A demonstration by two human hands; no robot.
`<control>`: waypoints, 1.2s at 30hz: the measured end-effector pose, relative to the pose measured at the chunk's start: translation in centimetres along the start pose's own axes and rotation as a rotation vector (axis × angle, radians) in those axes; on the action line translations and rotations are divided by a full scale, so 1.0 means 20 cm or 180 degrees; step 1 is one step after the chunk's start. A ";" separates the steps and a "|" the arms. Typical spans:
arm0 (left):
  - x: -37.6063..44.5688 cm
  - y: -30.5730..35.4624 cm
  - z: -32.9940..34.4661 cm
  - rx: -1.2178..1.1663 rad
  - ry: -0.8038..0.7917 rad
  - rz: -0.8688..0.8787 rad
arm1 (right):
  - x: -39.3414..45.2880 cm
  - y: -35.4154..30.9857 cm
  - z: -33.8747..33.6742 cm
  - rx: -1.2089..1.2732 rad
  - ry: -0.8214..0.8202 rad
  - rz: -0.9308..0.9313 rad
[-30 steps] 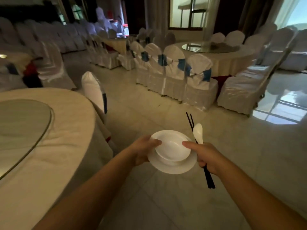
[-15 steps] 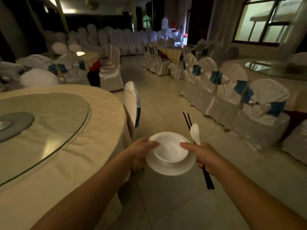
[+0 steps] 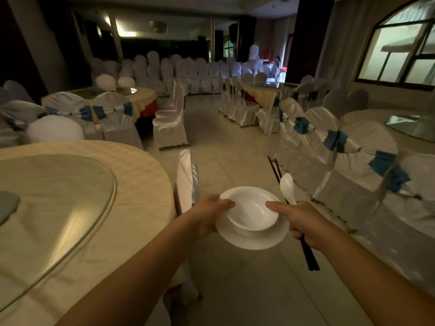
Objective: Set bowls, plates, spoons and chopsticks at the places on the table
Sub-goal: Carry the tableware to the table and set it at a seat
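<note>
Head view: both hands [image 3: 208,214] hold unmarked bowl [image 3: 250,211] on plate [image 3: 253,238].

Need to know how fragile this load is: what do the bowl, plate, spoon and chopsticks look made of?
Bowl, plate and spoon: glossy, plain white, with soft highlights. Probably glazed ceramic, though melamine would look the same.
Chopsticks: thin, dark, matte sticks, lacquered wood or plastic; too dim to tell which.

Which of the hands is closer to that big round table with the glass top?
The left hand. It grips the plate edge just off the round table rim. The right hand, holding the spoon and chopsticks, is on the plate's far side.
</note>
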State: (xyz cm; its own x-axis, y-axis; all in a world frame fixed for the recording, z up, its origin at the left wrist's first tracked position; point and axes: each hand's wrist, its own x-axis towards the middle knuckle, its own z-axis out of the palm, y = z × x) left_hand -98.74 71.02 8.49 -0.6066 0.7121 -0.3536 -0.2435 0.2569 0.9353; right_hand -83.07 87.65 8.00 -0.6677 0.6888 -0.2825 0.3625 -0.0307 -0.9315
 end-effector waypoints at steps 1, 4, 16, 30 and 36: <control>0.09 0.03 0.01 0.0000 0.0016 0.0009 | 0.10 -0.02 -0.02 0.0005 -0.0032 -0.0006; 0.36 0.12 0.02 0.0031 0.0144 -0.0037 | 0.41 -0.07 -0.06 0.0037 -0.0199 -0.0011; 1.14 0.49 -0.20 -0.0517 0.1435 0.0007 | 1.69 -0.64 0.14 -0.0501 -0.1547 -0.0445; 1.30 0.34 -1.09 -0.1442 0.3243 0.0213 | 2.29 -1.06 1.51 -0.1591 -0.3197 -0.0846; 1.35 0.17 -1.31 -0.1741 0.3826 0.0133 | 2.40 -1.04 1.98 -0.2032 -0.3808 -0.0861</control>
State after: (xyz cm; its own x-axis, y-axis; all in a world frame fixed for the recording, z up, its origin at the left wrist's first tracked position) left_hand -135.81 74.00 1.63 -0.8412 -0.3796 -0.3851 -0.3085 -0.2480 0.9183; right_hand -148.46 92.63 4.70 -0.7930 -0.4247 -0.4368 0.1486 0.5605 -0.8147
